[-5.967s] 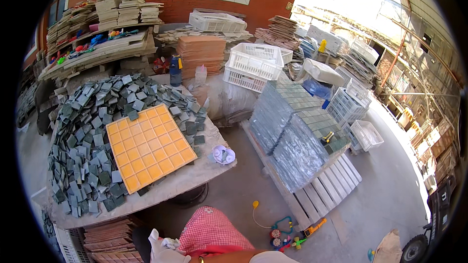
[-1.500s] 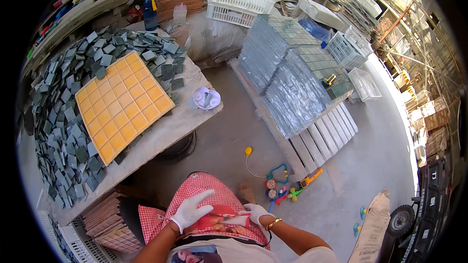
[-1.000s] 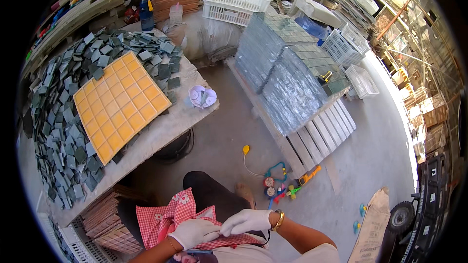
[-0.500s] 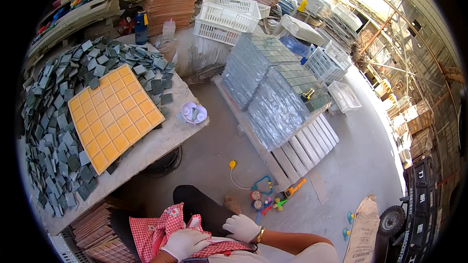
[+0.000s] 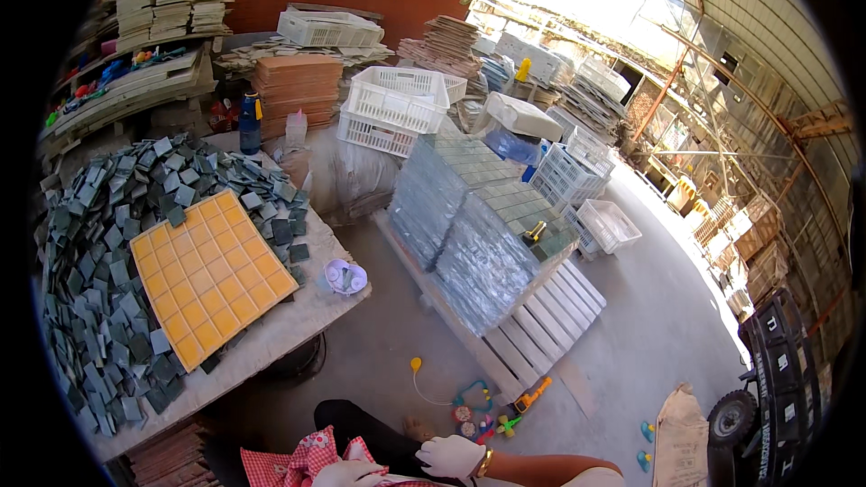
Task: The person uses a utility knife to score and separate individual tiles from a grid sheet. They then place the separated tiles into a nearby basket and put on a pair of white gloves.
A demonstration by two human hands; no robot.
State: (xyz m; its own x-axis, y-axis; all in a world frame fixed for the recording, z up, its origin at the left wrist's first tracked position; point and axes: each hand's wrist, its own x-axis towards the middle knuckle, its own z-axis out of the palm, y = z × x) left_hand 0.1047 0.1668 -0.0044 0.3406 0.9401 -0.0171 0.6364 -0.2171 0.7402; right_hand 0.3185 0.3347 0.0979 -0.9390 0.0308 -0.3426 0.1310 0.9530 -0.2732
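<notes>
My left hand (image 5: 348, 473), in a white glove, lies on a red-and-white checked cloth (image 5: 311, 457) in my lap. The lower edge cuts much of it off; what shows looks flat and holds nothing. White-gloved too, my right hand (image 5: 451, 457) rests on my dark-trousered leg (image 5: 370, 428), its fingers laid out and a gold-coloured band at the wrist. Away from both hands, a yellow gridded tray (image 5: 214, 275) leans over a heap of dark green square tiles (image 5: 86, 307) on the worktable (image 5: 311, 311). A small lilac bowl (image 5: 346, 277) stands at the table's right corner.
A wooden pallet (image 5: 550, 311) bears wrapped stacks of tiles (image 5: 483, 261). Colourful toys (image 5: 483, 419) lie on the floor before me. White crates (image 5: 394, 104) and a blue bottle (image 5: 250, 124) stand beyond the table. At right are a cardboard piece (image 5: 681, 437) and a black wheeled vehicle (image 5: 767, 388).
The view has tilted up, so my hands and lap sit lower and more of the background shows. Both hands stay in about the same place on my lap.
</notes>
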